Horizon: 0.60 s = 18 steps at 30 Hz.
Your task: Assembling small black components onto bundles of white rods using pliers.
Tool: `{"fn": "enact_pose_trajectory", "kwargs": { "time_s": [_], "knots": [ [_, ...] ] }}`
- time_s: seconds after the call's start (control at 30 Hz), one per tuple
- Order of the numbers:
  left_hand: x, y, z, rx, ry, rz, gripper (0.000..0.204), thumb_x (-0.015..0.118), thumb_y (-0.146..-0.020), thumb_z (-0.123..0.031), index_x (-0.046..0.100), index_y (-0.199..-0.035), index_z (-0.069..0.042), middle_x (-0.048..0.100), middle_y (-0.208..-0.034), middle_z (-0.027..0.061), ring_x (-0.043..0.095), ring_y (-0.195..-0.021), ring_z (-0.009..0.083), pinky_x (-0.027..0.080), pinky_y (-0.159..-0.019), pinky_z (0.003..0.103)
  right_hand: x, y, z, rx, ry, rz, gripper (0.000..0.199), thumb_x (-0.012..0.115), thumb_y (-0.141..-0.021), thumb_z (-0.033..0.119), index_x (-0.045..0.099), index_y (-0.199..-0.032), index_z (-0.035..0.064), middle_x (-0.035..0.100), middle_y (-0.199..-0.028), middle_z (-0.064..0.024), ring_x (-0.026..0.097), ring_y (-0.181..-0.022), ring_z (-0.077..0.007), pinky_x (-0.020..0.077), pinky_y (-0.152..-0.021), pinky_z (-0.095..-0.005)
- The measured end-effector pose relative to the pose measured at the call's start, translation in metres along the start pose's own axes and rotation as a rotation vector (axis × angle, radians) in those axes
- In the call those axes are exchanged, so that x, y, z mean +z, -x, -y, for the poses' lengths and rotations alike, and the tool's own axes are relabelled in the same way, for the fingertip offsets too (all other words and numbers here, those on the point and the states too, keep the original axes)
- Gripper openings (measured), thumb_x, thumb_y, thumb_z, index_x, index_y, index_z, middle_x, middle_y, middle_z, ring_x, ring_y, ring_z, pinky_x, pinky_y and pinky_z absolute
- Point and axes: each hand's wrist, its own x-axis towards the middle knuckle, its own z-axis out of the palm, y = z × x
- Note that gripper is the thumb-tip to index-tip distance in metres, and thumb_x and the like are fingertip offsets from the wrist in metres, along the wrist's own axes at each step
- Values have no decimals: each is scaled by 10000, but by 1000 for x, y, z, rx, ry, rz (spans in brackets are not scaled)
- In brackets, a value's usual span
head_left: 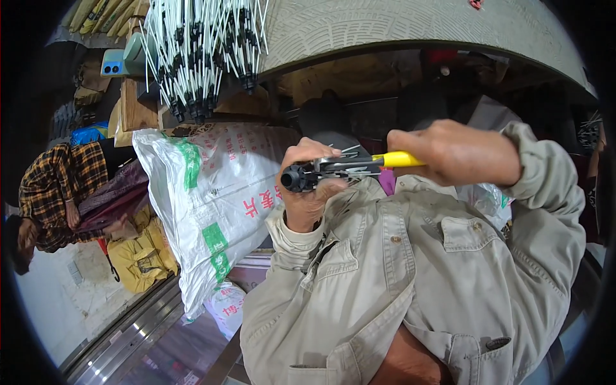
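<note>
My left hand [303,204] is wrapped round a black round-ended fitting [294,179] with thin pale rods running from it to the right. In my right hand [443,153] is a pair of pliers with yellow handles [403,159], the fist closed round the grip. The pliers' metal jaws reach left among the rods, close by my left fingers. Whether the jaws bite on a rod cannot be made out. Both hands are held in front of my chest, below the table edge.
A grey patterned table [410,25] curves across the top. Several black fittings with white rods [199,58] hang over its left edge. Below them stands a large white woven sack [218,173]. At far left sits a person in a checked shirt [64,176], near a yellow bag [144,256].
</note>
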Motion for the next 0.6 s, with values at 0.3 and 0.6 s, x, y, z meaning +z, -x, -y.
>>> {"fn": "enact_pose_trajectory", "kwargs": {
  "time_s": [0.3,0.6],
  "knots": [
    [1,-2,-8,-135,73,-21,691,713,-652,-499,492,-1079,-3,536,-947,59,524,-813,117,427,-736,246,18,-2,-26,-76,-287,-120,176,602,-811,108,486,-917,29,577,-669,-121,587,-582,-313,439,-505,-342],
    [4,3,-7,-63,78,170,575,710,-735,-354,474,-1157,-44,511,-988,59,486,-854,122,389,-766,251,-74,8,25,35,192,238,221,634,-784,136,479,-889,18,548,-600,-104,573,-531,-299,419,-470,-354]
  ]
}}
